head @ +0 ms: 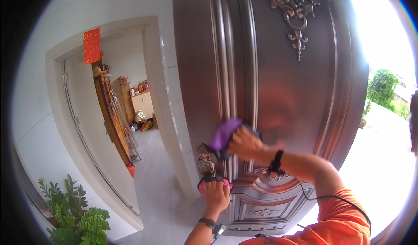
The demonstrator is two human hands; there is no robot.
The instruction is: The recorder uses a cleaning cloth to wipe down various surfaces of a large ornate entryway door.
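Observation:
A dark, metallic-looking door panel [277, 81] with raised mouldings and scrollwork stands in front of me. My right hand [246, 143] holds a purple cloth [225, 134] with dark edging against the vertical mouldings; both are slightly blurred. Lower and to the left, my left hand [217, 196] grips a pink cloth [204, 185] with dark edging, just below an ornate lock plate [205, 160] and close to the door's edge. Whatever lies under the pink cloth is hidden. Each wrist wears a dark band, with a cable near each.
At the left, an inner door [94, 114] opens into a room with a folded metal rack [122, 124] and a cabinet [142, 103]. A leafy plant [70, 212] stands at lower left. Red paper [91, 45] hangs from the door frame. Bright outdoors and shrubs [382, 88] show at right.

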